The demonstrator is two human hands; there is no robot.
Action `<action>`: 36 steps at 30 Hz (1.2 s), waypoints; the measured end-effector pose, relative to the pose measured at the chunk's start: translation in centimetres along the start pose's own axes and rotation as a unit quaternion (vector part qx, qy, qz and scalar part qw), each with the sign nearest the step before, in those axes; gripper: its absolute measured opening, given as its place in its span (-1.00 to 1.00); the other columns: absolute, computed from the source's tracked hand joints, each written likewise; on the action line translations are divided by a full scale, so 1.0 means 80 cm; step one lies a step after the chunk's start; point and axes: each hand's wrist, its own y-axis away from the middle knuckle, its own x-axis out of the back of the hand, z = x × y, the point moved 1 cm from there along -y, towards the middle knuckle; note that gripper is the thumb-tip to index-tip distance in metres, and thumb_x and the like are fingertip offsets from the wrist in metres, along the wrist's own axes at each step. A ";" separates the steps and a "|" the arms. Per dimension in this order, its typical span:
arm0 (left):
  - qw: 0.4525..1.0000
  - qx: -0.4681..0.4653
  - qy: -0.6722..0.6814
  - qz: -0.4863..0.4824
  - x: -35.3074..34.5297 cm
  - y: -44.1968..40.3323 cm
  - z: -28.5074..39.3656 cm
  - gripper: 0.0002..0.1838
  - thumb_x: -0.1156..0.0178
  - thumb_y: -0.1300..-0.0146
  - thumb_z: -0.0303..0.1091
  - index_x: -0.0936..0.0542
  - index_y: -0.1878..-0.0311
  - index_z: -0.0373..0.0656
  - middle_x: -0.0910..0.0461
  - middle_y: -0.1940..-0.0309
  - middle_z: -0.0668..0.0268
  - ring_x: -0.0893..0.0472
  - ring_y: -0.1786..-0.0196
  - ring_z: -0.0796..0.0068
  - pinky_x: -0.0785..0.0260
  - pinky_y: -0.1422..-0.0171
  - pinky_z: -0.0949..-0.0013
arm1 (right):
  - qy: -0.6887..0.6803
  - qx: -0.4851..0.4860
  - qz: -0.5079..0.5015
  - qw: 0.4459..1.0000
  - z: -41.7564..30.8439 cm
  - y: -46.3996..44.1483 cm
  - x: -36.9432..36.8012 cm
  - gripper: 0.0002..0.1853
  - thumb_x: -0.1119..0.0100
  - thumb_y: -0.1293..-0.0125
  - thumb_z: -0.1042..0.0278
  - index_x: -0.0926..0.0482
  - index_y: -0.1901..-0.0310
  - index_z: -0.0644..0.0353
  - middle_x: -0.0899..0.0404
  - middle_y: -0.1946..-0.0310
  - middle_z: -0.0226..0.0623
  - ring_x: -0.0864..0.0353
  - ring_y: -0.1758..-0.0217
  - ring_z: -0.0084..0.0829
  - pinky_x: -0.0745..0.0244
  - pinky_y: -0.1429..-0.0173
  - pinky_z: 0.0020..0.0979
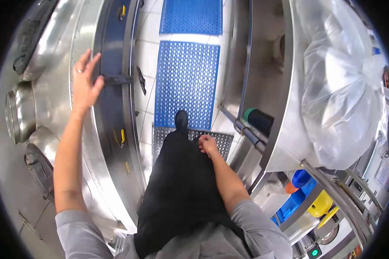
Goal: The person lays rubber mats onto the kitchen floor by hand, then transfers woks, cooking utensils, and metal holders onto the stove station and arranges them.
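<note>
Holds the left hand released, fingers spread and a ring on one of them, over the front edge of the smooth, shiny steel surface; cannot tell from this view whether touching it. Shows a slim yellow handle below that edge, nearer the body than the left hand, and rounded metal pots to its left. Keeps the right hand low, fingers loosely curled, beside the black trousers and above a dark perforated mat; cannot tell whether gripping anything. Extends ahead of the right hand into a blue rectangular mat, pierced with rows of small holes, on white tiles. Includes, farther right, a green-rimmed dark cylinder and a crinkled, translucent plastic bag.
</note>
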 end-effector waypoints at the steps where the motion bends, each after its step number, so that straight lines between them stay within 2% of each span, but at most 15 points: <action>1: 1.000 0.003 0.012 0.001 0.005 -0.002 0.000 -0.26 -0.19 -0.01 -0.43 -0.44 -0.39 -0.04 -0.23 -0.48 0.07 -0.22 -0.47 -0.02 -0.03 -0.56 0.07 | -0.002 0.017 -0.010 1.000 -0.028 0.002 -0.008 -0.76 -0.20 -0.37 0.29 -0.58 -0.01 0.15 -0.61 0.38 -0.40 -0.58 0.46 -0.51 -0.53 0.46 -0.43; 6: 0.998 0.035 0.054 -0.014 0.026 -0.024 -0.007 -0.27 -0.23 -0.02 -0.38 -0.43 -0.38 -0.04 -0.19 -0.50 0.06 -0.18 -0.48 -0.13 -0.02 -0.56 -0.05 | -0.014 0.099 -0.060 0.993 -0.195 -0.018 -0.027 -0.72 -0.20 -0.37 0.29 -0.55 -0.06 0.15 -0.61 0.35 -0.40 -0.59 0.39 -0.52 -0.55 0.41 -0.41; 9: 0.996 0.042 0.068 -0.028 0.034 -0.047 -0.029 -0.24 -0.27 0.00 -0.41 -0.42 -0.39 -0.01 -0.15 -0.52 0.06 -0.16 -0.50 -0.13 -0.03 -0.53 -0.12 | 0.074 0.119 0.002 0.990 -0.295 -0.041 -0.016 -0.75 -0.23 -0.34 0.29 -0.61 -0.01 0.14 -0.63 0.33 -0.35 -0.60 0.41 -0.51 -0.52 0.46 -0.44; 10: 0.995 0.044 0.081 -0.025 0.041 -0.059 -0.031 -0.24 -0.28 0.00 -0.42 -0.42 -0.39 -0.03 -0.23 -0.47 0.06 -0.22 -0.47 -0.11 -0.04 -0.52 -0.12 | 0.127 0.170 0.031 0.977 -0.294 -0.083 -0.002 -0.74 -0.23 -0.34 0.30 -0.61 -0.01 0.15 -0.63 0.36 -0.35 -0.59 0.44 -0.51 -0.51 0.47 -0.45; 13: 0.986 0.081 0.137 -0.042 0.057 -0.102 -0.044 -0.26 -0.29 -0.01 -0.43 -0.42 -0.37 -0.10 -0.42 -0.28 0.07 -0.35 -0.35 -0.03 -0.06 -0.50 -0.11 | 0.066 0.100 0.077 0.990 -0.375 -0.071 0.031 -0.79 -0.21 -0.35 0.29 -0.61 0.08 0.20 -0.62 0.41 -0.31 -0.59 0.49 -0.46 -0.49 0.52 -0.41; 15: 0.987 0.082 0.129 -0.044 0.071 -0.167 -0.056 -0.33 -0.28 -0.05 -0.43 -0.45 -0.33 -0.19 -0.54 -0.07 0.11 -0.46 -0.21 0.06 -0.14 -0.45 -0.06 | 0.011 0.076 0.083 0.994 -0.410 -0.081 0.045 -0.78 -0.22 -0.35 0.26 -0.62 0.11 0.22 -0.62 0.43 -0.31 -0.60 0.52 -0.43 -0.51 0.53 -0.37; 19: 0.993 0.027 0.103 0.048 0.065 -0.384 -0.106 -0.36 -0.30 -0.13 -0.36 -0.46 -0.34 -0.10 -0.48 -0.19 0.05 -0.40 -0.28 -0.01 -0.18 -0.43 0.03 | -0.068 0.039 0.077 0.994 -0.511 -0.108 0.045 -0.82 -0.18 -0.37 0.27 -0.58 0.10 0.17 -0.60 0.41 -0.34 -0.59 0.48 -0.44 -0.53 0.52 -0.37; 21: 0.997 0.032 0.046 0.050 0.044 -0.496 -0.144 -0.34 -0.29 -0.17 -0.22 -0.44 -0.40 -0.01 -0.36 -0.36 0.03 -0.30 -0.40 -0.03 -0.13 -0.48 0.02 | -0.091 0.034 0.081 0.992 -0.573 -0.141 0.029 -0.81 -0.16 -0.38 0.28 -0.57 0.07 0.16 -0.61 0.39 -0.34 -0.60 0.46 -0.45 -0.56 0.50 -0.38; 23: 0.998 0.007 0.007 0.061 0.007 -0.592 -0.187 -0.29 -0.29 -0.19 -0.15 -0.39 -0.44 0.02 -0.30 -0.40 0.03 -0.24 -0.43 -0.04 -0.10 -0.50 0.02 | -0.112 0.036 0.065 0.991 -0.620 -0.198 0.016 -0.79 -0.14 -0.40 0.28 -0.56 0.03 0.17 -0.62 0.38 -0.33 -0.61 0.45 -0.45 -0.59 0.48 -0.38; 26: 0.998 0.013 0.037 -0.042 -0.065 -0.673 -0.239 -0.21 -0.24 -0.20 -0.04 -0.27 -0.52 0.08 -0.21 -0.48 0.04 -0.18 -0.48 -0.03 0.01 -0.55 0.02 | -0.132 0.017 0.030 0.991 -0.701 -0.308 -0.023 -0.73 -0.11 -0.41 0.28 -0.51 -0.07 0.18 -0.65 0.25 -0.23 -0.68 0.31 -0.35 -0.71 0.32 -0.29; 30: 0.987 0.000 -0.131 -0.096 -0.135 -0.711 -0.236 -0.17 -0.19 -0.16 0.04 -0.29 -0.50 -0.05 -0.15 -0.53 0.05 -0.09 -0.57 0.02 0.10 -0.60 0.04 | -0.185 -0.038 -0.012 0.982 -0.771 -0.524 -0.071 -0.65 -0.12 -0.41 0.26 -0.48 -0.16 0.18 -0.64 0.19 -0.20 -0.68 0.23 -0.31 -0.71 0.30 -0.25; 31: 0.992 0.028 -0.074 -0.094 -0.152 -0.718 -0.243 -0.20 -0.17 -0.18 0.01 -0.32 -0.48 -0.11 -0.12 -0.54 0.05 -0.08 -0.58 0.04 0.09 -0.61 0.03 | -0.171 -0.047 -0.015 0.984 -0.784 -0.588 -0.084 -0.65 -0.10 -0.43 0.25 -0.47 -0.17 0.19 -0.65 0.15 -0.17 -0.69 0.20 -0.26 -0.71 0.23 -0.18; 34: 0.944 0.010 -0.269 -0.188 -0.157 -0.707 -0.290 -0.19 -0.06 -0.30 0.16 -0.24 -0.51 -0.10 -0.09 -0.55 0.08 -0.06 -0.60 0.12 0.13 -0.63 -0.02 | -0.269 -0.074 -0.019 0.960 -0.808 -0.750 -0.117 -0.62 -0.07 -0.43 0.25 -0.44 -0.20 0.20 -0.56 -0.05 -0.11 -0.62 -0.08 -0.18 -0.67 0.01 -0.08; 35: 0.950 0.062 -0.247 -0.182 -0.157 -0.693 -0.298 -0.19 -0.01 -0.36 0.16 -0.15 -0.55 -0.08 -0.07 -0.56 0.09 -0.05 -0.60 0.13 0.14 -0.63 -0.06 | -0.343 -0.066 0.014 0.937 -0.811 -0.799 -0.130 -0.61 -0.08 -0.44 0.24 -0.43 -0.21 0.21 -0.50 -0.11 -0.11 -0.54 -0.17 -0.16 -0.62 -0.07 -0.04; 36: 0.955 0.183 -0.182 -0.146 -0.152 -0.664 -0.312 -0.22 0.02 -0.39 0.11 -0.10 -0.57 -0.06 -0.03 -0.57 0.08 -0.01 -0.61 0.08 0.15 -0.63 -0.08 | -0.414 -0.058 0.048 0.907 -0.812 -0.841 -0.141 -0.59 -0.08 -0.44 0.22 -0.42 -0.22 0.21 -0.45 -0.18 -0.12 -0.46 -0.27 -0.14 -0.56 -0.15 0.00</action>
